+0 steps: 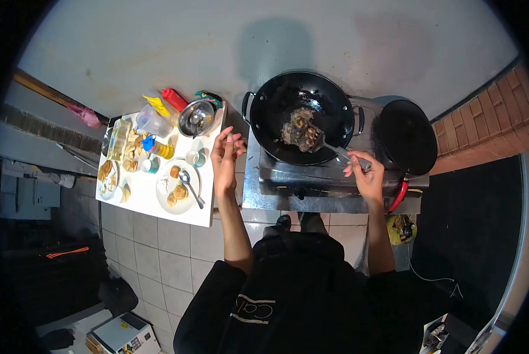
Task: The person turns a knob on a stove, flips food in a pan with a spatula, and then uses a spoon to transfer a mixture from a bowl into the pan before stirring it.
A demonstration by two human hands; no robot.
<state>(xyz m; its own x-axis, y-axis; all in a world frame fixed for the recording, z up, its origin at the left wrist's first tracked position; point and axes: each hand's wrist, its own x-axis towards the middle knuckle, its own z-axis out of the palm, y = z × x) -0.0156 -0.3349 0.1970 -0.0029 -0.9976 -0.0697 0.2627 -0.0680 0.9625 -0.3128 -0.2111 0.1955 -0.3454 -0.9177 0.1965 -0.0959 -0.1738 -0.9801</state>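
A black two-handled wok (276,106) stands on the metal stove (329,203), with a clump of cooked food (299,131) inside. My right hand (368,174) is closed round the handle of a metal spatula (341,152), whose blade touches the food. To the left of the wok, my left hand (225,156) is raised near the edge of the white table, fingers apart and nothing in it.
The white table (140,209) at left holds plates of food, a metal bowl (196,118), small cups, a red bottle (174,99) and a yellow bottle with a blue cap (161,148). A black pan (408,137) with a red handle lies right of the wok.
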